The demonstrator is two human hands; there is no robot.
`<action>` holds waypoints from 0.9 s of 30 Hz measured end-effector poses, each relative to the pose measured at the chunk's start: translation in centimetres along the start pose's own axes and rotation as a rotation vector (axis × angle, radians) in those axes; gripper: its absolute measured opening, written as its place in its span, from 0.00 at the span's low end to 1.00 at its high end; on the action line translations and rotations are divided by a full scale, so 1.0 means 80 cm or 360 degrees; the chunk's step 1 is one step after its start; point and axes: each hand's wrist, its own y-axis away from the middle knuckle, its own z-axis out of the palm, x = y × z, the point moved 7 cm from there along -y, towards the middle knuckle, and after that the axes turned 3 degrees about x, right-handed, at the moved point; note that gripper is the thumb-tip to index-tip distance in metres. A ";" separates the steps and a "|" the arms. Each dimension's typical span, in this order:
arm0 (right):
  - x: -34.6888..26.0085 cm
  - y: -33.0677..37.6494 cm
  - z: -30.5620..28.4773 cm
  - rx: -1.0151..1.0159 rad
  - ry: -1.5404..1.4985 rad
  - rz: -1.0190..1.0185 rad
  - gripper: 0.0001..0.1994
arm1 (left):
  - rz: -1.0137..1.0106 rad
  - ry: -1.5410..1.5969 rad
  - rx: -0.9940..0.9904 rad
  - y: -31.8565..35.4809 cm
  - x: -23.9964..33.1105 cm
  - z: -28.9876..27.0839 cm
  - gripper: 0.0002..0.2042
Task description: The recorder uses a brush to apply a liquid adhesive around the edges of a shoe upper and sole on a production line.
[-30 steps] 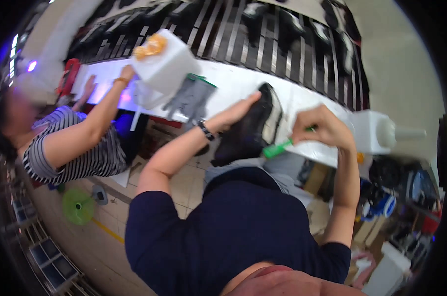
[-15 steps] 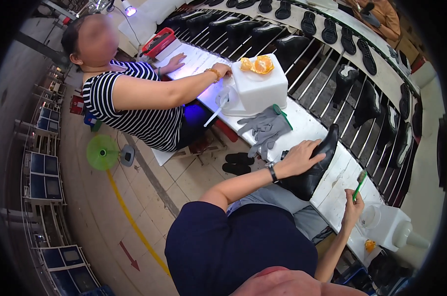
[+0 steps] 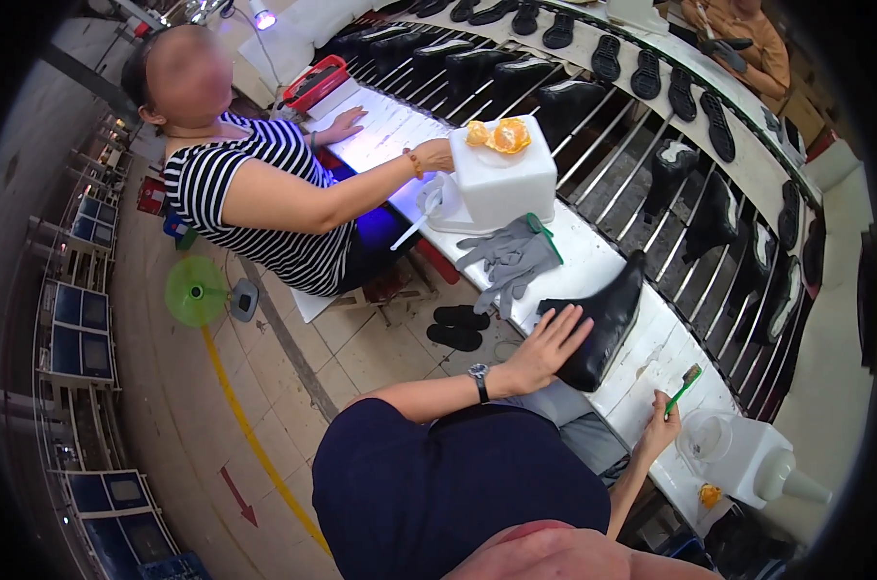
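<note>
A black ankle boot (image 3: 608,324) lies on the narrow white bench, with one end pointing toward the rack. My left hand (image 3: 545,353) rests against its near side, fingers spread and stretched over the black upper. My right hand (image 3: 659,430) is closed round the handle of a green toothbrush (image 3: 685,387), held bristles up over the bench to the right of the boot. The brush and the boot are apart. Part of the boot is hidden behind my left fingers.
Grey gloves (image 3: 516,259) lie left of the boot, near a white box (image 3: 504,179) topped with peeled orange. A white container (image 3: 743,454) stands right of my brush. Beyond the bench runs a metal-rod rack (image 3: 608,198) of shoe parts. A co-worker (image 3: 274,193) sits at left.
My left hand has slid back from over the boot to its near side, fingers now spread. The boot has turned on the bench. My right hand still holds the toothbrush.
</note>
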 end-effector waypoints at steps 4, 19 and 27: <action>0.017 0.008 -0.012 0.0103 -0.0016 -0.0097 0.07 | -0.0426 0.0676 0.0322 -0.020 -0.020 -0.044 0.42; -0.036 0.018 0.007 -0.0052 0.0038 0.0050 0.08 | -0.0309 0.1361 0.1382 -0.191 -0.110 -0.119 0.16; -0.029 0.030 0.002 -0.0003 -0.0015 -0.0034 0.03 | -0.0416 0.0411 0.1429 -0.351 -0.229 -0.098 0.30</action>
